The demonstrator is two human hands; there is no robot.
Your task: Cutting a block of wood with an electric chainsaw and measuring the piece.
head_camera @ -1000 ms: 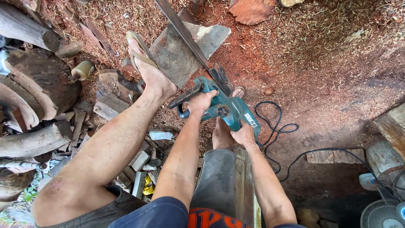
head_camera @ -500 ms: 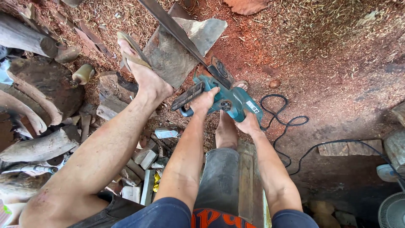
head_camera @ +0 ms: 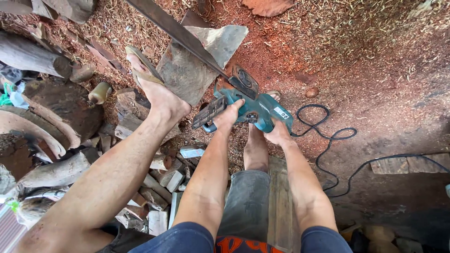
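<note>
A teal electric chainsaw is held in both hands over the sawdust ground. My left hand grips its front handle beside the black guard. My right hand holds the rear handle. The long bar reaches up and left across a flat grey slab of wood. My left foot in a sandal presses against the slab's left side. My right foot stands below the saw.
Logs and cut wood scraps pile up on the left. A black power cord loops over the ground to the right. A plank lies under my right leg. Red sawdust covers the ground.
The view has shifted slightly; the saw and both hands sit a little further right and lower. The bar stays across the slab, and my left foot keeps pressing it.
</note>
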